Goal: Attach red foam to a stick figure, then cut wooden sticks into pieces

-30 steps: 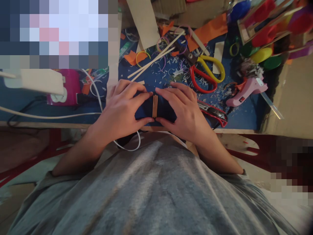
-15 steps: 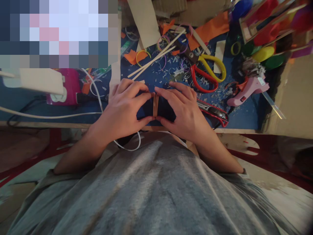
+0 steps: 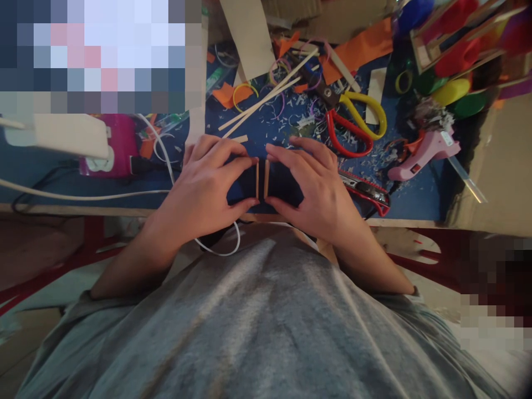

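Two short wooden sticks stand side by side on the blue mat near the table's front edge, with a small gap between them. My left hand (image 3: 203,188) pinches the left stick (image 3: 257,180) between thumb and forefinger at its two ends. My right hand (image 3: 316,185) pinches the right stick (image 3: 266,178) the same way. A dark blue piece (image 3: 286,185) lies under both hands, mostly hidden by my fingers.
Red and yellow scissors (image 3: 353,124), a red box cutter (image 3: 368,194) and a pink glue gun (image 3: 424,152) lie to the right. Long wooden strips (image 3: 270,94), rubber bands and shavings litter the mat behind. A magenta device (image 3: 118,147) and white cables (image 3: 83,195) sit left.
The two sticks were pressed together before; now they are drawn slightly apart, the left one shifted left with my left hand.
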{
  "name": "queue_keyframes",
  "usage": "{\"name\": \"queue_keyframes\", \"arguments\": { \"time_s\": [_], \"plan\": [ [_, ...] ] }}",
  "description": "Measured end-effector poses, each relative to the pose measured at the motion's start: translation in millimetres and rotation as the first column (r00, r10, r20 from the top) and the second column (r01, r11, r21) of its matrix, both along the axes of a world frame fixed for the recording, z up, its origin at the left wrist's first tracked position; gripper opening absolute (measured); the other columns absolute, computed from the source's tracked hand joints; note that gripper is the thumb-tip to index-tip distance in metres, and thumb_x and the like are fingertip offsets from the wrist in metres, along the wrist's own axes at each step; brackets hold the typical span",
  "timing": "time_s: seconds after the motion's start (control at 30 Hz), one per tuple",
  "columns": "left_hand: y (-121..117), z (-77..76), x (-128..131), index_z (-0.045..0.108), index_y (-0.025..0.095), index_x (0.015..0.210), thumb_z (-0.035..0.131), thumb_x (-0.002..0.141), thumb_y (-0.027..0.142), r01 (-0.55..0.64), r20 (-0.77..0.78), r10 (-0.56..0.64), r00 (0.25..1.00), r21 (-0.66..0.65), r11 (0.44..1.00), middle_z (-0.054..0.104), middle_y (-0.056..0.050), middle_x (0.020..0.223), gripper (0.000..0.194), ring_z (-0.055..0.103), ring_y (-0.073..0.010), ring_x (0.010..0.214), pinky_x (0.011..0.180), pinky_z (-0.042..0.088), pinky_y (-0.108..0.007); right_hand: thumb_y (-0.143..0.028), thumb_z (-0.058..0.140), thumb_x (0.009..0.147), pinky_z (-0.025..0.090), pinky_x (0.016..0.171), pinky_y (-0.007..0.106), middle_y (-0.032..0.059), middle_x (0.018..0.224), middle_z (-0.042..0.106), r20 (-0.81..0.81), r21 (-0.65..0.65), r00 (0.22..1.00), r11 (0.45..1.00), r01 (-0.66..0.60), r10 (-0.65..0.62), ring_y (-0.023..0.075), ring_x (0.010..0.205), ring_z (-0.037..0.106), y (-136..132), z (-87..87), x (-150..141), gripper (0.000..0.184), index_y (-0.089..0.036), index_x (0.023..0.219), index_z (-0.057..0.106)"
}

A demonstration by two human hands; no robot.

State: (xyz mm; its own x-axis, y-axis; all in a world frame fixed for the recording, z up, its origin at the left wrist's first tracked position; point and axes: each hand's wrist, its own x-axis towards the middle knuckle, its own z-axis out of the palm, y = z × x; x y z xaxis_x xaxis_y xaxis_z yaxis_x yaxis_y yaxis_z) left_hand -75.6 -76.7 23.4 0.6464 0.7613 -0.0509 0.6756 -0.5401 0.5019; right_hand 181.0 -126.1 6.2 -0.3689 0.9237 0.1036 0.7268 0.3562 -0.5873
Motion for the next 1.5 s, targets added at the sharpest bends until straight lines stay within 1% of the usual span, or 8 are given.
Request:
{"name": "queue_keyframes", "arguments": {
  "time_s": [0.2, 0.4, 0.63, 0.8, 0.93, 1.1, 1.4, 1.5],
  "plan": [
    [2, -2.4, -6, 0.074, 0.031, 0.149, 0.083, 0.100, 0.042, 0.007, 0.007, -0.007, 1.000, -0.007, 1.000, 0.069, -0.014, 0.155, 0.051, 0.059, -0.0472, 0.149, 0.128, 0.048, -0.078, -0.027, 0.075, 0.101, 0.040, 0.137, 0.068, 0.0123, 0.160, 0.076, 0.011, 0.015, 0.999, 0.999, -0.031, 0.031, 0.0430, 0.165, 0.052, 2, -6.3, -9, 0.073, -0.023, 0.171, 0.054],
    [2, -6.4, -7, 0.074, 0.033, 0.150, 0.085, 0.100, 0.043, 0.004, 0.033, -0.004, 0.999, 0.020, 1.000, 0.070, -0.013, 0.153, 0.052, 0.061, -0.0465, 0.147, 0.126, 0.050, -0.074, -0.031, 0.081, 0.102, 0.042, 0.137, 0.067, 0.0113, 0.161, 0.076, -0.018, 0.035, 0.999, 0.999, -0.026, 0.026, 0.0432, 0.165, 0.054, 2, -8.8, -7, 0.073, -0.026, 0.170, 0.056],
    [2, -8.9, -7, 0.069, 0.032, 0.158, 0.089, 0.098, 0.043, 0.006, 0.019, -0.007, 1.000, 0.053, 0.999, 0.068, -0.014, 0.156, 0.064, 0.061, -0.0460, 0.148, 0.127, 0.051, -0.070, -0.032, 0.080, 0.100, 0.041, 0.137, 0.071, 0.0107, 0.162, 0.074, -0.013, 0.006, 1.000, 1.000, -0.005, 0.005, 0.0441, 0.164, 0.054, -1, -6.4, 1, 0.077, -0.031, 0.172, 0.054],
    [4, -8.3, -4, 0.069, 0.031, 0.157, 0.084, 0.102, 0.042, 0.040, 0.007, -0.041, 0.999, 0.072, 0.997, 0.068, -0.015, 0.155, 0.058, 0.061, -0.0459, 0.148, 0.127, 0.052, -0.073, -0.031, 0.082, 0.098, 0.041, 0.138, 0.068, 0.0131, 0.164, 0.072, -0.028, 0.033, 1.000, 0.999, -0.004, 0.005, 0.0431, 0.163, 0.054, -1, -8.5, 1, 0.077, -0.027, 0.171, 0.055],
    [5, -7.0, -4, 0.070, 0.028, 0.155, 0.083, 0.103, 0.044, 0.058, -0.006, -0.057, 0.998, 0.068, 0.996, 0.068, -0.016, 0.155, 0.056, 0.061, -0.0468, 0.146, 0.126, 0.051, -0.075, -0.035, 0.084, 0.097, 0.040, 0.138, 0.071, 0.0131, 0.165, 0.068, -0.004, 0.032, 1.000, 0.999, 0.030, -0.030, 0.0450, 0.163, 0.053, -2, -9.9, 2, 0.083, -0.030, 0.173, 0.052],
    [5, -6.8, -1, 0.071, 0.028, 0.154, 0.085, 0.101, 0.042, 0.056, -0.019, -0.054, 0.998, 0.069, 0.996, 0.068, -0.016, 0.155, 0.056, 0.062, -0.0465, 0.147, 0.128, 0.051, -0.075, -0.040, 0.087, 0.097, 0.041, 0.138, 0.069, 0.0146, 0.163, 0.069, 0.011, 0.031, 0.999, 0.999, 0.043, -0.043, 0.0453, 0.163, 0.053, -3, -11.7, 1, 0.085, -0.027, 0.173, 0.051],
    [5, -6.4, 3, 0.070, 0.027, 0.151, 0.083, 0.101, 0.038, 0.055, -0.005, -0.055, 0.998, 0.068, 0.996, 0.068, -0.017, 0.155, 0.053, 0.060, -0.0476, 0.149, 0.127, 0.051, -0.077, -0.031, 0.084, 0.097, 0.039, 0.140, 0.067, 0.0149, 0.164, 0.071, -0.001, 0.035, 0.999, 0.999, 0.034, -0.034, 0.0437, 0.163, 0.053, -3, -11.4, -2, 0.081, -0.022, 0.171, 0.054],
    [4, -6.2, 4, 0.070, 0.027, 0.151, 0.083, 0.100, 0.037, 0.043, -0.007, -0.043, 0.999, 0.063, 0.997, 0.067, -0.017, 0.156, 0.054, 0.059, -0.0475, 0.150, 0.128, 0.049, -0.076, -0.030, 0.082, 0.098, 0.039, 0.139, 0.069, 0.0134, 0.165, 0.072, -0.003, 0.023, 1.000, 0.999, 0.029, -0.029, 0.0438, 0.164, 0.053, -3, -10.7, -2, 0.081, -0.024, 0.173, 0.052]
  ]
}}
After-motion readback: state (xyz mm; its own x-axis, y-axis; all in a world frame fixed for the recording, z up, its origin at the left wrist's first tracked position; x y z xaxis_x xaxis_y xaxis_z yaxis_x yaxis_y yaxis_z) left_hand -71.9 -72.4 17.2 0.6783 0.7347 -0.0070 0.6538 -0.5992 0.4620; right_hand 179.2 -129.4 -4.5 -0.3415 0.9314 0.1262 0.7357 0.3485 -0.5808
